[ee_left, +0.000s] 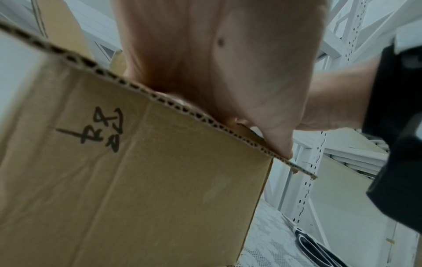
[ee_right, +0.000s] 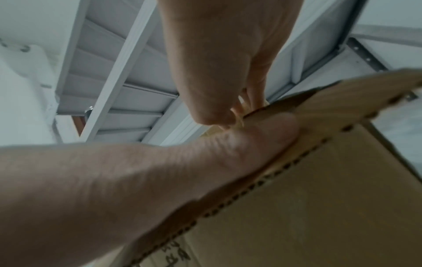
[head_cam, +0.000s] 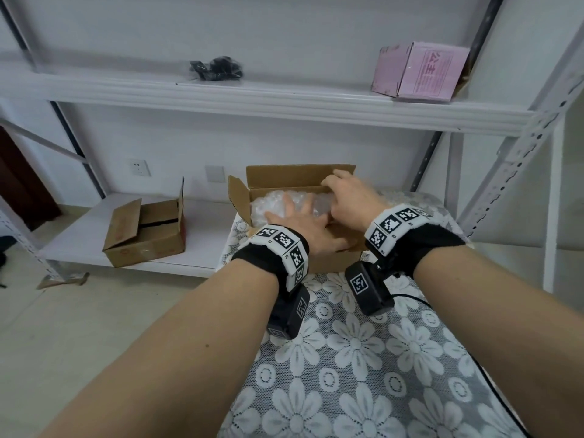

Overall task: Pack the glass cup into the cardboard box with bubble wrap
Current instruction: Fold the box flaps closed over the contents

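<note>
An open cardboard box (head_cam: 335, 262) stands on the lace-covered table (head_cam: 379, 343), its back flap (head_cam: 300, 175) upright. A bundle of bubble wrap (head_cam: 271, 203) fills the inside; the glass cup is not plainly visible in it. My left hand (head_cam: 300, 222) lies flat on the bundle with spread fingers, pressing it down. In the left wrist view, the palm (ee_left: 217, 63) reaches over the box's front wall (ee_left: 160, 180). My right hand (head_cam: 350, 197) is at the box's right rear corner. In the right wrist view, its thumb (ee_right: 251, 137) and fingers pinch a flap (ee_right: 342, 101).
A second open cardboard box (head_cam: 145, 235) sits on the low white shelf to the left. On the upper shelf are a pink box (head_cam: 420, 71) and a black bundle (head_cam: 218, 69). Scissors (ee_left: 315, 247) lie on the cloth right of the box. A perforated shelf post (head_cam: 505, 172) stands at right.
</note>
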Demonstrator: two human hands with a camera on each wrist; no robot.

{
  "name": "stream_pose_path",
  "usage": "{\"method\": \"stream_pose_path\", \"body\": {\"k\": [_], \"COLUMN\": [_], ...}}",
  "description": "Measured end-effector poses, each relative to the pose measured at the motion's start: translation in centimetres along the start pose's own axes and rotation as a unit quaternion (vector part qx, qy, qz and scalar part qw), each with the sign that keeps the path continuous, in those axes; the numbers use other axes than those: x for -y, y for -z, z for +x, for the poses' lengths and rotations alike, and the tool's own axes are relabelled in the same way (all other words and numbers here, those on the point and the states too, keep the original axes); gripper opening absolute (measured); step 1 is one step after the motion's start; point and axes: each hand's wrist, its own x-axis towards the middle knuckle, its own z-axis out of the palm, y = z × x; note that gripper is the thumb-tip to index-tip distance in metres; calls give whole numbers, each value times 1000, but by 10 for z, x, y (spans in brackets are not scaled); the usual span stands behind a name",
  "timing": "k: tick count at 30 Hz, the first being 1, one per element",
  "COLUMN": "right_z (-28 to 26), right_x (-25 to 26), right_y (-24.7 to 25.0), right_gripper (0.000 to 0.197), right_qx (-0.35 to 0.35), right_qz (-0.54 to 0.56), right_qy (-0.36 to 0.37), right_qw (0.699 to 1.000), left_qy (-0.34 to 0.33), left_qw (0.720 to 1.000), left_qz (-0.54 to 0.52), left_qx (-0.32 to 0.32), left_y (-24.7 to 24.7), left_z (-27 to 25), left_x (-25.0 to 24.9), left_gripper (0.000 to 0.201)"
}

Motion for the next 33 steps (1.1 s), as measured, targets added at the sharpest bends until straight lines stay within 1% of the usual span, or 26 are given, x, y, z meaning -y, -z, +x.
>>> {"method": "stream_pose_path", "body": {"k": [3, 5, 7, 9, 11, 13, 16, 19, 21, 23, 25, 27, 28, 29, 30, 31, 32, 33], "right_z": [-2, -6, -10, -10, -8, -6, -9, -11, -12, -12, -11, -8, -7, -5, -4, -3, -2, -1], "right_x": [-5, -3, 4, 13, 20, 26, 36, 40, 41, 41, 42, 47, 49, 52, 55, 58, 61, 63], "right_y": [-7, -14, -18, -22, -22, -21, -21, -23, -25, -26, -28, -30, -30, -30, -30, -31, -32, -34], "right_gripper": [42, 50, 62, 68, 76, 70, 61, 56, 53, 53, 55, 56, 56, 56, 56, 56, 55, 55], "right_qx": [5, 30, 56, 92, 117, 134, 150, 158, 161, 160, 159, 153, 147, 141, 136, 131, 124, 117], "right_qz": [110, 164, 175, 158, 159, 171, 131, 96, 86, 64, 45, 49, 57, 66, 73, 73, 69, 61], "right_qy": [-54, -69, -64, -60, -70, -86, -93, -73, -60, -51, -56, -72, -82, -92, -101, -107, -112, -116], "right_qw": [992, 984, 981, 981, 978, 972, 976, 980, 981, 984, 985, 985, 984, 983, 983, 983, 984, 984], "left_qy": [-2, -1, -2, -13, -29, -46, -58, -61, -62, -50, -37, -10, 10, 39, 76, 113, 145, 165], "left_qw": [1000, 1000, 1000, 1000, 998, 993, 987, 982, 976, 959, 930, 904, 889, 872, 854, 839, 831, 829], "left_qz": [-8, -10, -5, -18, -44, -69, -99, -109, -106, -115, -139, -152, -157, -167, -187, -217, -258, -307], "left_qx": [-1, -1, -1, -10, -38, -79, -111, -141, -177, -255, -337, -399, -430, -459, -479, -486, -471, -438], "left_y": [-2, -2, 0, 0, -3, -4, -2, -4, -8, -12, -16, -17, -17, -16, -15, -15, -14, -15], "left_z": [2, 3, 1, 0, 2, -1, -14, -17, -18, -20, -23, -26, -28, -30, -32, -32, -32, -31], "left_x": [2, 3, 3, 7, 16, 26, 38, 48, 54, 60, 68, 75, 76, 76, 76, 77, 79, 81], "left_gripper": [91, 94, 93, 90, 94, 93, 77, 64, 50, 34, 26, 21, 24, 32, 44, 56, 67, 73]}}
